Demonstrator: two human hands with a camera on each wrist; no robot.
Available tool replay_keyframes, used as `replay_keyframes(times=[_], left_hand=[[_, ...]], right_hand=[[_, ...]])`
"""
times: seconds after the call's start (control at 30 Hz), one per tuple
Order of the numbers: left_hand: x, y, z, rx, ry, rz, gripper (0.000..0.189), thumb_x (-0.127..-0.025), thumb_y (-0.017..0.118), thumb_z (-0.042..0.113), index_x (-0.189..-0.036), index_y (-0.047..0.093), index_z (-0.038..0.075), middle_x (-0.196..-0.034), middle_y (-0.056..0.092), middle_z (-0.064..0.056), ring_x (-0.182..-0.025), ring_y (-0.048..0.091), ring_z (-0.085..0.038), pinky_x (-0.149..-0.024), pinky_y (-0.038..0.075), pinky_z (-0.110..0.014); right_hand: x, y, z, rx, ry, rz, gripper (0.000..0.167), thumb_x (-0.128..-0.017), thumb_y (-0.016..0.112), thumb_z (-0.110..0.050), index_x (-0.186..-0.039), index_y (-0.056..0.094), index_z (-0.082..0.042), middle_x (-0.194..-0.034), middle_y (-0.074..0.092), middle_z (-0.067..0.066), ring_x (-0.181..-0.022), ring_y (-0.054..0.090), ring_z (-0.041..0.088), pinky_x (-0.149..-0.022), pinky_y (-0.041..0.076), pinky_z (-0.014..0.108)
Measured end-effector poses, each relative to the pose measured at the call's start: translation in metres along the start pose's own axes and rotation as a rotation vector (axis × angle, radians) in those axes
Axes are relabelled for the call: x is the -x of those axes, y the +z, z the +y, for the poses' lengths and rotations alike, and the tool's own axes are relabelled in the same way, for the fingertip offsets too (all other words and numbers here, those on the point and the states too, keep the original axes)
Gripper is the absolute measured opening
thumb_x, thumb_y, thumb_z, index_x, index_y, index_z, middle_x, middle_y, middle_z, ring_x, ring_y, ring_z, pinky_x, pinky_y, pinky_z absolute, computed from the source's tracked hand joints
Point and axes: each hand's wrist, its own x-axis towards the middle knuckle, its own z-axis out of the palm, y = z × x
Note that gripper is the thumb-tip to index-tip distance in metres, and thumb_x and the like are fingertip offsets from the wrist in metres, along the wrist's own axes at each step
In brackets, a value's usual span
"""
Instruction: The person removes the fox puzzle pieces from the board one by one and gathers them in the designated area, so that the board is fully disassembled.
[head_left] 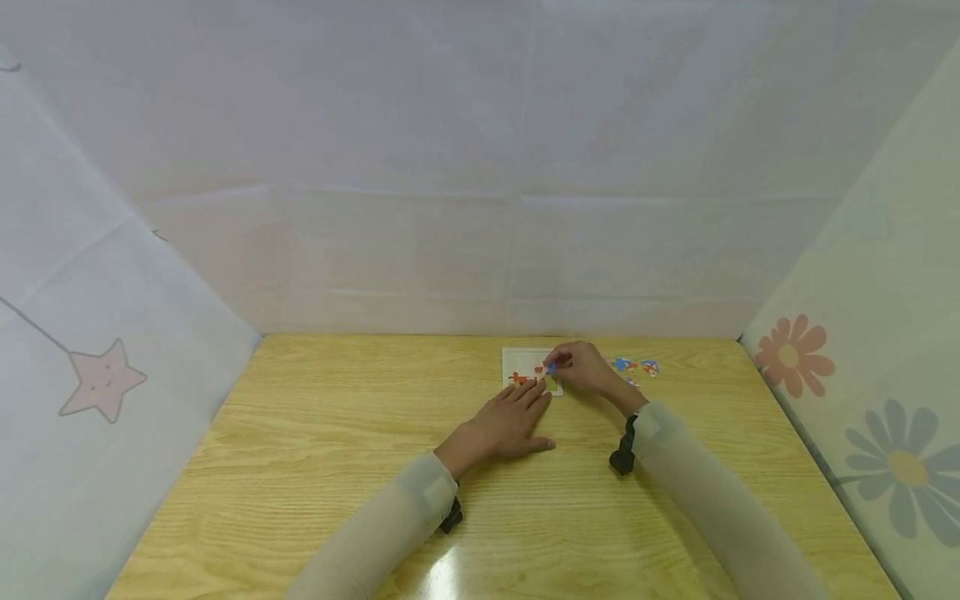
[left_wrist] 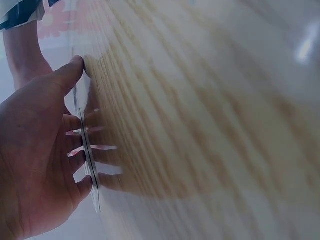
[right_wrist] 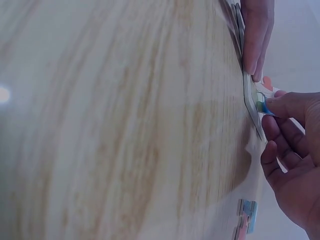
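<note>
Puzzle board (head_left: 517, 359) lies flat on the wood-grain table (head_left: 322, 433), toward 5 o'clock from the centre of my head view. At its 6 o'clock edge I see the left hand (head_left: 510, 423), palm down, fingers straight and slightly apart, their tips on the board, the thumb pointing off toward 3 o'clock. On the board's 3 o'clock side, the right hand (head_left: 588, 367) pinches a small blue piece (head_left: 551, 368) between thumb and fingertips, at the board's 3 o'clock part; from my right wrist view I cannot tell whether that piece touches the board. Loose pieces (head_left: 650, 367) rest on the table at 3 o'clock from the right hand. On the surrounding fabric I see a pink star (head_left: 103, 381) toward 9 o'clock and a red flower (head_left: 810, 337) toward 3.
</note>
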Motion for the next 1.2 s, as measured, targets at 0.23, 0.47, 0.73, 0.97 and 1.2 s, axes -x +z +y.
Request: replay_keyframes(times=[0.23, 0.47, 0.73, 0.97, 1.2], left_hand=[[0.000, 0.000, 0.000, 0.023, 0.004, -0.002, 0.087, -0.107, 0.041, 0.069, -0.170, 0.024, 0.012, -0.178, 0.015, -0.009, -0.163, 0.018, -0.026, -0.131, 0.021, -0.046], [0.000, -0.001, 0.000, 0.031, 0.002, -0.004, 0.087, -0.106, 0.042, 0.069, -0.170, 0.024, 0.013, -0.178, 0.015, -0.009, -0.164, 0.017, -0.025, -0.131, 0.021, -0.045], [0.000, -0.001, 0.000, 0.024, 0.004, 0.001, 0.087, -0.106, 0.042, 0.070, -0.170, 0.026, 0.013, -0.178, 0.016, -0.008, -0.163, 0.018, -0.025, -0.131, 0.022, -0.044], [0.001, -0.001, 0.000, 0.032, 0.004, 0.001, 0.086, -0.106, 0.044, 0.069, -0.169, 0.027, 0.012, -0.177, 0.017, -0.009, -0.163, 0.019, -0.026, -0.131, 0.023, -0.045], [0.002, -0.001, -0.001, 0.036, -0.001, -0.005, 0.087, -0.107, 0.042, 0.068, -0.170, 0.024, 0.013, -0.178, 0.014, -0.009, -0.164, 0.016, -0.026, -0.131, 0.021, -0.045]], right_hand=[[0.000, -0.001, 0.000, 0.014, -0.027, 0.000, 0.014, -0.095, 0.074, 0.003, -0.106, 0.079, -0.004, -0.107, 0.077, 0.011, -0.096, 0.073, 0.027, -0.086, 0.061, 0.045], [0.000, -0.001, 0.000, 0.007, -0.007, 0.000, 0.013, -0.096, 0.073, 0.003, -0.106, 0.079, -0.004, -0.107, 0.077, 0.012, -0.098, 0.073, 0.029, -0.088, 0.061, 0.047], [0.003, -0.004, 0.000, -0.015, 0.016, 0.029, 0.016, -0.095, 0.073, 0.001, -0.107, 0.080, -0.006, -0.107, 0.078, 0.011, -0.099, 0.073, 0.028, -0.090, 0.060, 0.048], [0.008, -0.011, 0.000, -0.028, 0.019, 0.036, 0.014, -0.096, 0.074, 0.001, -0.107, 0.080, -0.004, -0.109, 0.078, 0.012, -0.095, 0.073, 0.024, -0.086, 0.060, 0.041], [0.013, -0.019, 0.004, -0.015, 0.007, 0.036, 0.015, -0.096, 0.075, -0.001, -0.109, 0.081, -0.006, -0.108, 0.078, 0.011, -0.097, 0.074, 0.025, -0.087, 0.061, 0.043]])
